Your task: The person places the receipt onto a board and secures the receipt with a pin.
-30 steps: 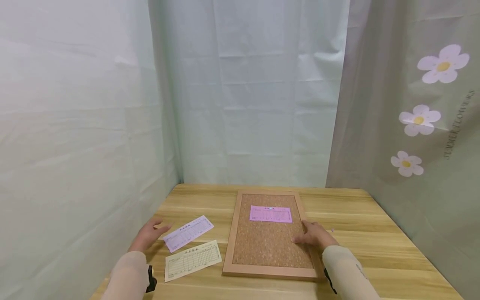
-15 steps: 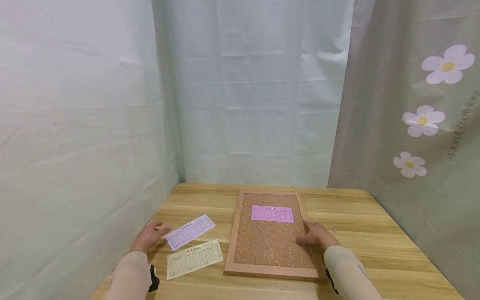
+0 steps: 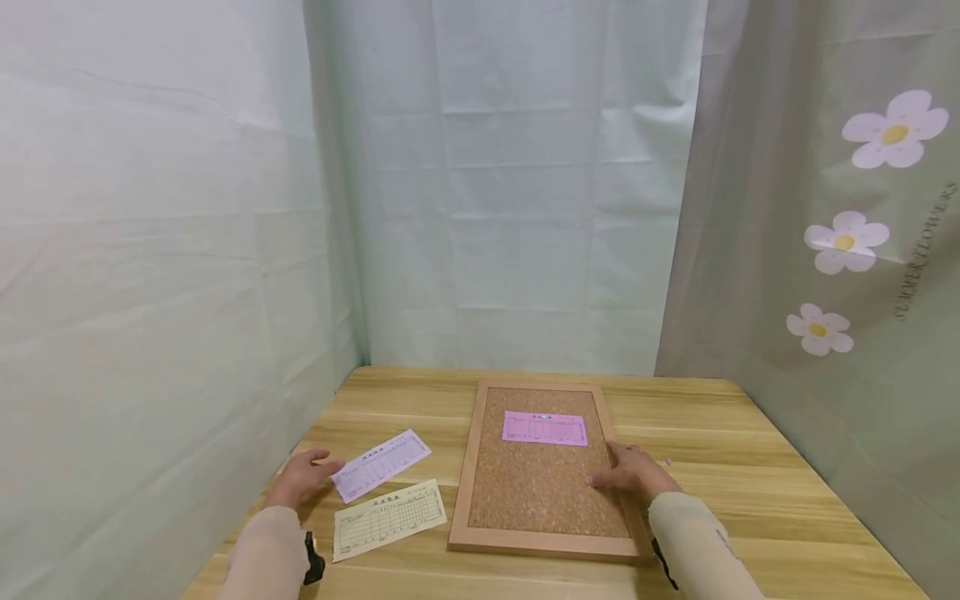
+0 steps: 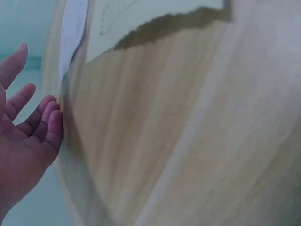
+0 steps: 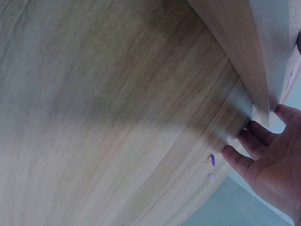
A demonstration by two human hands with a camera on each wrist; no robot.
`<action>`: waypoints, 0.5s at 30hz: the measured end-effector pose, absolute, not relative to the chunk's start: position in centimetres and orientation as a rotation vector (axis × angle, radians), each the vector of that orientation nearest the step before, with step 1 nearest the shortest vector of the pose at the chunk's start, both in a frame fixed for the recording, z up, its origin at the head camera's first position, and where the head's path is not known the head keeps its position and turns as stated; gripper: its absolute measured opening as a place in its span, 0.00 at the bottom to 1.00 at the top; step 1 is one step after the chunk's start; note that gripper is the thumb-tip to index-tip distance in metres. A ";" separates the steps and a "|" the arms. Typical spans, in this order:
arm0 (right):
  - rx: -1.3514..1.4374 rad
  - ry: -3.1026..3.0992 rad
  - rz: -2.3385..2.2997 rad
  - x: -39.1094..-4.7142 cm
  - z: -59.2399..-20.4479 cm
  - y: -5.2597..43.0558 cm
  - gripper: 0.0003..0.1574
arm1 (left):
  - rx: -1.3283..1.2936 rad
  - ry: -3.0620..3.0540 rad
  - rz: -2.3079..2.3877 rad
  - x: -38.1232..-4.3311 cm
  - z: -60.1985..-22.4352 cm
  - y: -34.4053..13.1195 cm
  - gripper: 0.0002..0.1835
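Observation:
A cork board (image 3: 543,500) with a wooden frame lies on the table, bearing a bright pink printed slip (image 3: 543,428) with a small pale pin at its top edge. My right hand (image 3: 636,471) rests at the board's right side, thumb over the frame onto the cork; in the right wrist view its fingers (image 5: 254,146) are spread loosely beside the frame's outer side. To the left lie a lilac slip (image 3: 381,465) and a pale yellow slip (image 3: 388,518). My left hand (image 3: 303,475) has its fingertips right at the lilac slip's left end, fingers loosely bent.
A purple pushpin (image 5: 212,160) lies on the table (image 3: 750,492) to the right of the board. Pale curtains (image 3: 517,208) enclose the table at the back and both sides, the right one (image 3: 922,375) printed with white flowers.
My left hand has shifted slightly in toward the lilac slip over the last half second. The right hand stays on the board's edge. Earlier, the head view shifted a little.

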State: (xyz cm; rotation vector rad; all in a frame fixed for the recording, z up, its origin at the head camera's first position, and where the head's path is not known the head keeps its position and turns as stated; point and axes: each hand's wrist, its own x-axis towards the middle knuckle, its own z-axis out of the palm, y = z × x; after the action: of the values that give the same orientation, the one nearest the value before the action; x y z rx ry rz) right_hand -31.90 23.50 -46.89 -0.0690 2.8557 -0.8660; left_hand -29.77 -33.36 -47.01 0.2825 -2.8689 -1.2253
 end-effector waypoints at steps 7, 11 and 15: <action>-0.042 2.843 -0.896 -31.8 -47.1 23.6 0.64 | 0.319 -2.826 -1.291 -29.7 -47.9 -33.9 0.36; -0.051 2.845 -0.890 -31.8 -47.0 23.6 0.63 | 0.324 -2.805 -1.305 -29.7 -48.1 -34.0 0.35; -0.051 2.840 -0.893 -31.8 -47.0 23.6 0.63 | 0.333 -2.814 -1.306 -29.7 -48.3 -34.0 0.34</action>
State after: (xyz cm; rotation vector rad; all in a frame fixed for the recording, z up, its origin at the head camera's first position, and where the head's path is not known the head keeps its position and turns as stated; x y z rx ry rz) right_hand -31.76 23.57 -46.95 -0.0515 2.8404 -0.8935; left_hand -29.69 -34.05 -48.32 0.3331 -2.8140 -1.3057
